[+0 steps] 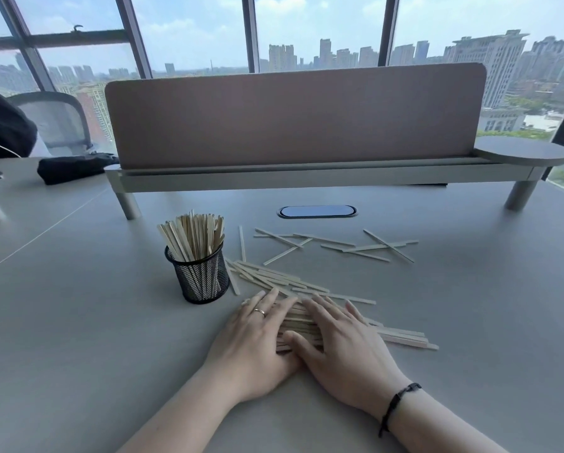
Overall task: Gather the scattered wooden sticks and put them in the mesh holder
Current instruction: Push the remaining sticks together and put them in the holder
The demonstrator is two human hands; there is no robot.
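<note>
A black mesh holder (202, 276) stands upright on the grey desk, packed with several pale wooden sticks (194, 235). To its right lies a loose pile of sticks (274, 279) running toward me. My left hand (254, 341) and my right hand (342, 344) lie flat, side by side, fingers spread on the near part of that pile; stick ends (404, 338) poke out to the right of my right hand. Neither hand grips anything. Further back, several more scattered sticks (372, 246) lie crossed on the desk.
A pink desk divider (293, 116) on a raised shelf (306, 178) with legs spans the back. A cable port (316, 211) sits in the desk (94, 322) behind the sticks. A black pouch (74, 166) lies at far left; an office chair (58, 119) stands beyond.
</note>
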